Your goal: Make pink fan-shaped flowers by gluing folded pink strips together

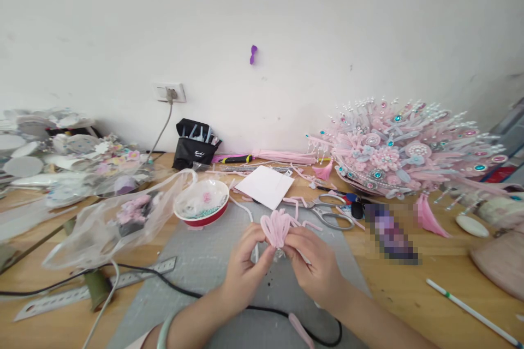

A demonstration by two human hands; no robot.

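Note:
Between both hands is a looped bunch of pink pipe cleaners (277, 227), its rounded loops fanning upward like petals. My left hand (250, 264) pinches its lower left side with thumb and forefinger. On the opposite side my right hand (314, 267) grips the base and right edge with its fingertips. The spot where the loops meet is partly hidden by the thumbs. Just behind the bunch lies a white square card (265, 186), with several bent pink pipe cleaner pieces around it. Grey-handled scissors (333, 212) rest to the right of the card.
A grey cutting mat (196, 262) lies under the hands, crossed by a black cord (180, 288). Left stand a red-rimmed bowl of beads (201, 221), a plastic bag (94, 229) and a metal ruler (135, 278). A large pink beaded headdress (393, 155) fills the back right.

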